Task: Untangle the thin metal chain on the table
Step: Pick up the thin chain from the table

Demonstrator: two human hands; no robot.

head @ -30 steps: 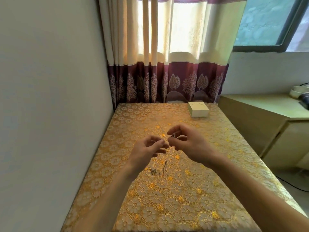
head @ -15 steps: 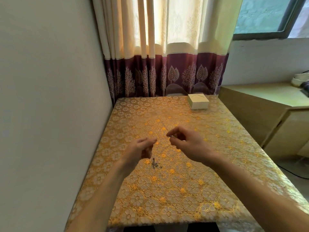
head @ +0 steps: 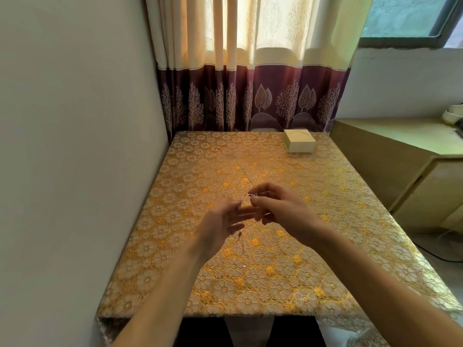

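Gold floral surface (head: 275, 284), thin chain (head: 251, 195) pinched in the right hand (head: 283, 214) above its middle; left hand (head: 220, 221) is too blurred to tell its grip. Tug hard and it probably just knots tighter.

The gold flower-patterned bench (head: 350, 246) has a pale plaster wall (head: 75, 146) at its left, a cream-and-maroon curtain (head: 250, 96) behind and a low wooden cabinet (head: 400, 159) at its right. A small cream square box (head: 299, 144) sits far right on it. Over its middle, the left hand (head: 220, 226) is just beside the right hand (head: 283, 211), which pinches the thin metal chain (head: 251, 195).

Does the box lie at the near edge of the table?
No, the box sits at the far end of the table, close to the curtain.
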